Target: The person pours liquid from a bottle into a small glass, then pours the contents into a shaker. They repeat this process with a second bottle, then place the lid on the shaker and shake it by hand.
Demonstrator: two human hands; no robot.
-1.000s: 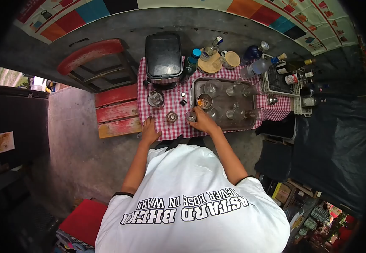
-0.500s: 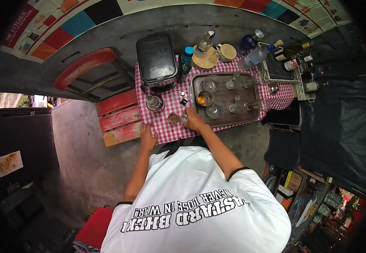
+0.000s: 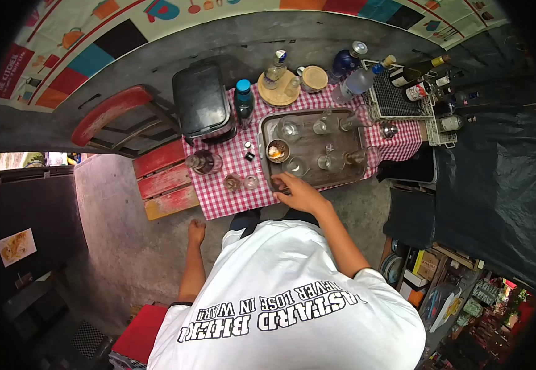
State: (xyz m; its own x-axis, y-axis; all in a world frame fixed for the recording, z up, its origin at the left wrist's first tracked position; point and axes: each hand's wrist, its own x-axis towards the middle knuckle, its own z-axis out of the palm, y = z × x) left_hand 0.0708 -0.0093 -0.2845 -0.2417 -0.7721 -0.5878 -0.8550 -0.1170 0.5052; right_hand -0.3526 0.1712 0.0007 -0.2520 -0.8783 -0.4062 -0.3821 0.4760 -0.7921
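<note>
My right hand [image 3: 297, 192] is over the front left corner of the brown tray [image 3: 336, 183], fingers bent but apart, holding nothing visible. Off the table's front left edge, my left hand [image 3: 197, 230] hangs with its fingers curled; whether anything is in them is hidden. Two small glasses, an amber-tinted one [image 3: 232, 182] and a clear one [image 3: 251, 182], stand side by side on the checked cloth [image 3: 218, 200]. Behind them is a glass vessel [image 3: 204, 161]. A metal bowl [image 3: 277, 151] with something orange and white sits in the tray among several upturned-looking glasses.
A black bin [image 3: 201, 98], a blue-capped bottle [image 3: 244, 102] and a round wooden board [image 3: 278, 89] line the table's back. Several bottles and a wire rack [image 3: 399, 98] stand at the right. A red wooden chair [image 3: 163, 176] is at the left.
My right hand has left the small clear glass and moved right to the tray's corner. My left hand has dropped back from the table edge. The view has shifted.
</note>
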